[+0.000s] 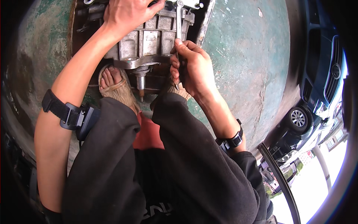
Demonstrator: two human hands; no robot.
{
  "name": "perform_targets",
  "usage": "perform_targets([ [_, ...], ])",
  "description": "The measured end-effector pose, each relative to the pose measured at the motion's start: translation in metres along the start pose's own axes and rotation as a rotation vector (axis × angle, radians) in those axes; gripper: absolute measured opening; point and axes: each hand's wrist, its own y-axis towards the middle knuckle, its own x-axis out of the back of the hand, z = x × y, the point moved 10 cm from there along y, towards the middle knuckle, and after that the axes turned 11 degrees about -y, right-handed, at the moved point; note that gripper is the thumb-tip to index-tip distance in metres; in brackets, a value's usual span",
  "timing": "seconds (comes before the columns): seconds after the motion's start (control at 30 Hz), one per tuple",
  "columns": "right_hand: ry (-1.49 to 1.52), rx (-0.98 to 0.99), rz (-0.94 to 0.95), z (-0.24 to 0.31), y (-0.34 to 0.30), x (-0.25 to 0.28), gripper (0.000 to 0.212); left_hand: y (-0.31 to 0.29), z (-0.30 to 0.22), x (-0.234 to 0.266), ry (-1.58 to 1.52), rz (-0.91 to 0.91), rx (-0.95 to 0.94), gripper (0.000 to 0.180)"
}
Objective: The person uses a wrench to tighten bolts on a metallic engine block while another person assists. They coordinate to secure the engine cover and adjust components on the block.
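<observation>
Just beyond our feet (119,88), we have the ribbed metal casing (151,42), our right hand (197,65) wrapped round a wrench (179,24) that reaches toward its far end, our left hand (128,14) near there too, its grip we cannot tell.

The housing (151,41) sits in the tray (206,22). Its shaft (140,80) projects rearward between the feet (112,79). The left hand (128,14) is over the housing's far left portion; the wrench (178,22) extends forward from the right hand (194,63). A car (319,63) stands at far right.
</observation>
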Motion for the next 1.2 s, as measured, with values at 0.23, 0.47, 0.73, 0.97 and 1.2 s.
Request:
perform_targets([
  [0.23,-0.138,0.076,0.104,-0.001,0.018,0.018,0.03,0.0,0.001,0.0,-0.006,0.003,-0.005,0.018],
  [0.47,-1.473,0.61,-0.164,0.124,0.081,0.1,0.057,-0.001,0.001,0.002,-0.035,-0.008,-0.008,0.017],
  [0.73,-1.553,0.914,-0.203,0.162,0.08,0.093,0.043,0.0,0.002,0.002,-0.049,-0.006,0.013,0.017],
  [0.97,-1.471,1.085,-0.277,0.158,0.06,0.095,0.038,-0.002,0.003,-0.001,-0.041,-0.001,-0.001,0.019],
  [1.2,-0.966,0.613,-0.207,0.16,0.118,0.144,0.024,-0.002,0.004,-0.002,-0.04,-0.02,-0.003,0.02],
])
